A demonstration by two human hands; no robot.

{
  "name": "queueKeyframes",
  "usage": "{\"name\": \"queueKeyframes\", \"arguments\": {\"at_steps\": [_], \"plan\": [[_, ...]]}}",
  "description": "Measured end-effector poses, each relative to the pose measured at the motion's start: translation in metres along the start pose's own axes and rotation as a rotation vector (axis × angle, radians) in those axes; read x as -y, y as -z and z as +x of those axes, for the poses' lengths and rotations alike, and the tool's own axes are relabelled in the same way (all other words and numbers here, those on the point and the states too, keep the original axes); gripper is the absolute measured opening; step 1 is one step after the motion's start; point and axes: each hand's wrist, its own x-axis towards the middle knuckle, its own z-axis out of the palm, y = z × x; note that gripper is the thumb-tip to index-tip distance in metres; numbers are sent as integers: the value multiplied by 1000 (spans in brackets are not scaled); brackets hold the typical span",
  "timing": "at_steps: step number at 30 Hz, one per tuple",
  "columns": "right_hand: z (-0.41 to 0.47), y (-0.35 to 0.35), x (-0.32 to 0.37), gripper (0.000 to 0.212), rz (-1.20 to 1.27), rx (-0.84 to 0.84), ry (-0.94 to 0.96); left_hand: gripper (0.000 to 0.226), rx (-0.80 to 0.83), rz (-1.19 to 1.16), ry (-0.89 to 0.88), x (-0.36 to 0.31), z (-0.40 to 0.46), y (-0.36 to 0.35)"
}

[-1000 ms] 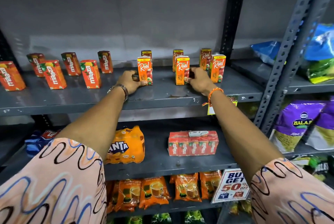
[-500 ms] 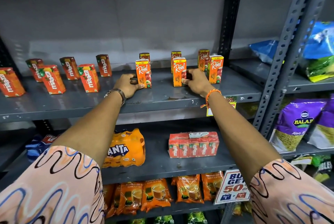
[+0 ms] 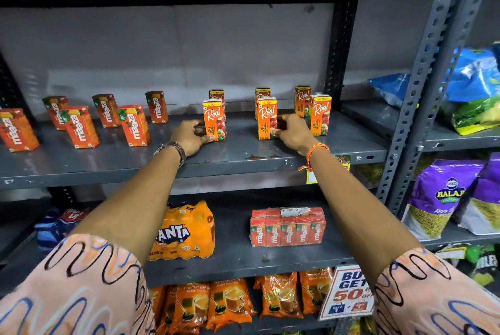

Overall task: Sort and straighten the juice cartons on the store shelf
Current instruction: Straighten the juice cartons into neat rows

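Observation:
Several orange Real apple cartons stand upright on the grey shelf (image 3: 243,156). My left hand (image 3: 190,136) grips the base of the front left Real carton (image 3: 213,119). My right hand (image 3: 293,133) holds the front middle Real carton (image 3: 266,118) by its lower right side. A third front carton (image 3: 320,114) stands to the right, and three more Real cartons (image 3: 302,99) stand behind. To the left, several red Maaza cartons (image 3: 134,125) stand tilted in two loose rows.
A dark upright post (image 3: 339,50) stands behind the Real cartons. The lower shelf carries a Fanta pack (image 3: 184,232) and a wrapped Maaza multipack (image 3: 286,228). Tea packets (image 3: 230,302) lie below. Snack bags (image 3: 443,196) fill the right-hand rack.
Both hands stay on the same two front Real cartons. The view has tipped slightly upward; the cartons have barely shifted.

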Motion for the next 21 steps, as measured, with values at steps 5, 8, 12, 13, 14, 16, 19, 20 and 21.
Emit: {"name": "queueKeyframes", "arguments": {"at_steps": [5,8,12,13,14,16,19,20,21], "plan": [[-24,18,-13,38,234,-478,-7,78,-6,217,-63,1,-60,23],[-34,34,-26,52,87,-820,-5,85,-120,507,-152,19,-107,22],[-17,39,-24,92,-165,-584,-231,87,-176,779,-228,28,-130,10],[-12,39,-24,93,-183,-538,-258,86,-195,809,-240,27,-129,9],[-9,39,-27,90,-191,-504,-265,85,-208,823,-244,26,-130,7],[-4,40,-34,80,-188,-459,-281,85,-211,839,-257,25,-130,4],[-1,41,-39,67,-178,-444,-308,82,-213,834,-266,26,-130,1],[-1,40,-38,66,-181,-449,-309,80,-215,821,-260,27,-130,1],[-1,38,-38,65,-186,-455,-308,79,-217,809,-254,27,-130,1]]}}
